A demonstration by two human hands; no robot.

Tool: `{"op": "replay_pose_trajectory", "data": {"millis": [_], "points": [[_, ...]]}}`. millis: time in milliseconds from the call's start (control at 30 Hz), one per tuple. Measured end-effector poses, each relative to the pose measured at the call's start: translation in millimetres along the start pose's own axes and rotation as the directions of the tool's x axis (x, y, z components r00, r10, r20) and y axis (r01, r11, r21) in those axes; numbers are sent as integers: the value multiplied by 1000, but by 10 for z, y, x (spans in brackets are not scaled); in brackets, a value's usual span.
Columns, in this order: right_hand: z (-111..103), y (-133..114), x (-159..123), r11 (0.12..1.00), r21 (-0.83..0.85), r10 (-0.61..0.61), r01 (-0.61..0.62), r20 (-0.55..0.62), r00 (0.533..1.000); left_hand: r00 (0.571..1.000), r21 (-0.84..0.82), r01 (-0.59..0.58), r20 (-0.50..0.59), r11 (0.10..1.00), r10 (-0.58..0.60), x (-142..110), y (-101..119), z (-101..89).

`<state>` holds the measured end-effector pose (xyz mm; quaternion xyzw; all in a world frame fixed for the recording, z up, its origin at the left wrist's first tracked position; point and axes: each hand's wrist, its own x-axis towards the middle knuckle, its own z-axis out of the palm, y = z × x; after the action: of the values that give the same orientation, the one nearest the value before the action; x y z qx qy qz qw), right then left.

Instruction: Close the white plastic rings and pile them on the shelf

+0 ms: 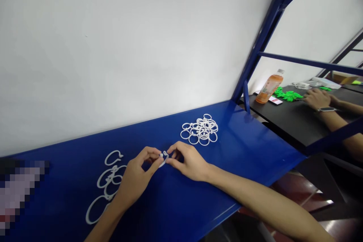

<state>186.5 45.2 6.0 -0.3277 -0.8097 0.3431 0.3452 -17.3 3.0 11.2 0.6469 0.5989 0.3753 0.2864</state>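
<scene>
Between my two hands is one white plastic curtain ring (163, 164), its two ends apart at the top. My left hand (138, 177) pinches one end between thumb and fingers. The other side is gripped by the thumb and forefinger of my right hand (190, 161). Several similar white rings (114, 157) lie loosely to the left of my left hand, at least one with a gap; my wrist hides part of them. Beyond my right hand sits a heap of white rings (204, 130), overlapping one another; many look closed.
The blue tabletop (176, 204) meets a white wall (127, 45). A blue metal frame (262, 41) rises at the right. Past it, a co-worker's hands (319, 99) work at a black table (286, 121) with green pieces (292, 96), a phone (275, 100) and an orange drink bottle (269, 87).
</scene>
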Motion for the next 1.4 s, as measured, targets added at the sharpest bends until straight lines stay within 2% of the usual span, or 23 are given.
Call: {"op": "replay_pose_trajectory", "data": {"millis": [133, 333, 500, 567, 633, 733, 867, 967, 1167, 1267, 1400], "points": [[5, 1, -3, 1000, 12, -21, 20, 21, 1000, 997, -133, 29, 79, 991, -19, -5, -63, 29], [-16, -25, -26, 975, -88, -198, 205, 80, 977, 998, -72, 12, 65, 997, -8, 32, -146, 34], [10, 11, -82, 899, -250, -336, 360, 136, 932, 998, -46, -27, 52, 999, 29, 43, -166, 75], [26, 22, -85, 878, -283, -357, 386, 148, 922, 997, -43, -24, 70, 999, 27, 50, -169, 86], [31, 24, -61, 888, -293, -333, 355, 122, 935, 997, -41, -8, 71, 999, 11, 61, -160, 83], [4, 31, 12, 934, -255, -256, 249, 7, 967, 998, -45, 4, 64, 999, -1, 63, -101, 64], [-66, 93, 100, 967, -197, -193, 159, -166, 967, 986, -31, -75, 146, 997, 79, 18, 39, 78], [-73, 145, 120, 970, -184, -193, 161, -168, 967, 980, -12, -143, 141, 990, 144, -9, 112, 133], [-51, 125, 102, 971, -215, -129, 102, -117, 985, 971, 71, -238, 35, 969, 236, -6, 107, 153], [-105, 77, 85, 962, -227, -180, 152, -108, 978, 944, 262, -318, -1, 911, 330, 3, 57, 120], [-186, 49, 86, 900, -303, -320, 313, 30, 947, 835, 565, -504, 127, 653, 535, 15, -24, 97]]}}
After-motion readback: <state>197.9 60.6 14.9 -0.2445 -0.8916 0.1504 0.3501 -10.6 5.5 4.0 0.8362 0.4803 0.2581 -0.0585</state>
